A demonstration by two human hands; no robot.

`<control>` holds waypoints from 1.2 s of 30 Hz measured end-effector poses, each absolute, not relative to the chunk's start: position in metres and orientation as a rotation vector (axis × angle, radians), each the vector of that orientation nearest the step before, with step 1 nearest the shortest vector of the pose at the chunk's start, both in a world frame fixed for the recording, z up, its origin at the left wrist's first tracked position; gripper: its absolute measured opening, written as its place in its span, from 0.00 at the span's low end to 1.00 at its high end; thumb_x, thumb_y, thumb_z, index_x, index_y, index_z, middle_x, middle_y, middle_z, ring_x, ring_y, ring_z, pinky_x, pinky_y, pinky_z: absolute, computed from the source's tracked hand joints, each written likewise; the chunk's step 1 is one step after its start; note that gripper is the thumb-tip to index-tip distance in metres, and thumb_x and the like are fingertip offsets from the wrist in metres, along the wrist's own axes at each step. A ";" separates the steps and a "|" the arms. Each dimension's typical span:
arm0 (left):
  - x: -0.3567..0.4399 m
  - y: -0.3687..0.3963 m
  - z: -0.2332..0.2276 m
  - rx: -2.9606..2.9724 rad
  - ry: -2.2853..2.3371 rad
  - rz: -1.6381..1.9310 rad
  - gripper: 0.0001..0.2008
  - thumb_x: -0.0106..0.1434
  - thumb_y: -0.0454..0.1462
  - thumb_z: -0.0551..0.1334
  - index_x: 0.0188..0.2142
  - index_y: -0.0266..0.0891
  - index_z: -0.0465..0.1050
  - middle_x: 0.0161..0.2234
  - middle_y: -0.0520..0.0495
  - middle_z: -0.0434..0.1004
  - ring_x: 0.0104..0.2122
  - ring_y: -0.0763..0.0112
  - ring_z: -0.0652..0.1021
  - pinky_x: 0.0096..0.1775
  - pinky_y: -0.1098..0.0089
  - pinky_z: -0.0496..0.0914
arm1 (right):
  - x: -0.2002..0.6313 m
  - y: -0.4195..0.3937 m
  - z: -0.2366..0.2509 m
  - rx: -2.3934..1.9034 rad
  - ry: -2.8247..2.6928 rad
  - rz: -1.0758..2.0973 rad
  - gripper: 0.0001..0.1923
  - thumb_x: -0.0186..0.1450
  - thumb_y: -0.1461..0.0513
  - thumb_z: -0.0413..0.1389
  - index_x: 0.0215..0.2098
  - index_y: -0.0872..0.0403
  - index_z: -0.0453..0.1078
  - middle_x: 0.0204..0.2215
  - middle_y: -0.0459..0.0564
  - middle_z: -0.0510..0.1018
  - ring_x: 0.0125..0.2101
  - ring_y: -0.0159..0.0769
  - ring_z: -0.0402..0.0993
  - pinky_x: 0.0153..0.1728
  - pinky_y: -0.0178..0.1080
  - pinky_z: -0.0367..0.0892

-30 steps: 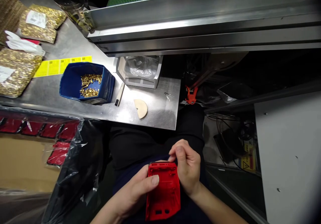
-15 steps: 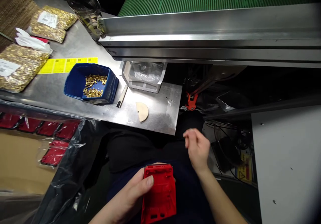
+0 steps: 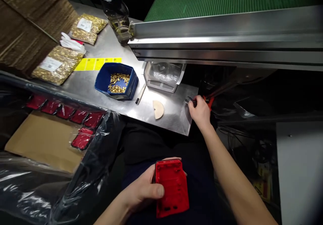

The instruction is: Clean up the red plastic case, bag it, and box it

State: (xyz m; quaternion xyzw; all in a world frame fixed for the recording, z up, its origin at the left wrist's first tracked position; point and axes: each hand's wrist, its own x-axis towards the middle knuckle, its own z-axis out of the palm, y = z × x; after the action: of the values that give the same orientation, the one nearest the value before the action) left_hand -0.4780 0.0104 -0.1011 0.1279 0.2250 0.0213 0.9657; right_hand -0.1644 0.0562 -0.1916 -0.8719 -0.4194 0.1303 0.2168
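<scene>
My left hand [image 3: 146, 188] grips a red plastic housing [image 3: 173, 191] by its left side, thumb over the edge and fingers behind. The housing's hollow inside, with small posts and slots, faces up, low in front of my lap. Over the right end of the metal table [image 3: 174, 120], my right hand [image 3: 201, 112] has its fingers curled at a small dark object with a metallic tip [image 3: 191, 100]. Its kind is not clear, as the fingers cover part of it. Just behind that hand, an orange-red item [image 3: 210, 102] is partly hidden.
A blue bin [image 3: 131, 87] holds small brass pieces. Near it are a marker-like stick [image 3: 140, 94], a pale half-disc [image 3: 158, 109] and a grey bin [image 3: 161, 85] with clear plastic. Bags of brass pieces [image 3: 59, 63] lie left. A metal conveyor frame [image 3: 222, 33] crosses above; a lined box [image 3: 42, 141] stands left.
My right hand has moved forward from above my lap to the table's right end, at the small dark object. The left hand still holds the red housing. The camera view has shifted left.
</scene>
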 end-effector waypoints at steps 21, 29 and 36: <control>-0.454 0.011 -0.096 0.411 0.602 0.024 0.51 0.56 0.48 0.76 0.71 0.47 0.50 0.60 0.36 0.71 0.60 0.46 0.73 0.62 0.47 0.62 | -0.263 -0.079 -0.052 -1.765 -1.211 1.120 0.09 0.71 0.61 0.60 0.50 0.47 0.71 0.38 0.44 0.78 0.34 0.31 0.76 0.38 0.33 0.72; -0.450 0.015 -0.090 0.462 0.573 -0.014 0.50 0.57 0.47 0.76 0.70 0.51 0.49 0.59 0.41 0.72 0.56 0.53 0.75 0.59 0.53 0.66 | -0.280 -0.079 -0.061 -1.718 -1.476 0.897 0.09 0.73 0.66 0.55 0.51 0.53 0.70 0.37 0.49 0.78 0.34 0.35 0.74 0.37 0.39 0.71; -0.452 0.016 -0.089 0.544 0.529 -0.059 0.51 0.57 0.50 0.75 0.70 0.48 0.47 0.57 0.39 0.74 0.53 0.56 0.77 0.57 0.53 0.66 | -0.285 -0.080 -0.057 -1.711 -1.625 0.743 0.12 0.73 0.68 0.54 0.54 0.55 0.69 0.39 0.52 0.79 0.37 0.39 0.77 0.40 0.41 0.75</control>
State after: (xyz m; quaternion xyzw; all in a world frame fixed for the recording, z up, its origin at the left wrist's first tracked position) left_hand -0.4519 0.0160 -0.0891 0.2656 0.2582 -0.0287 0.9284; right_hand -0.2846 -0.0805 -0.0571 -0.6534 -0.6207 0.2839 0.3274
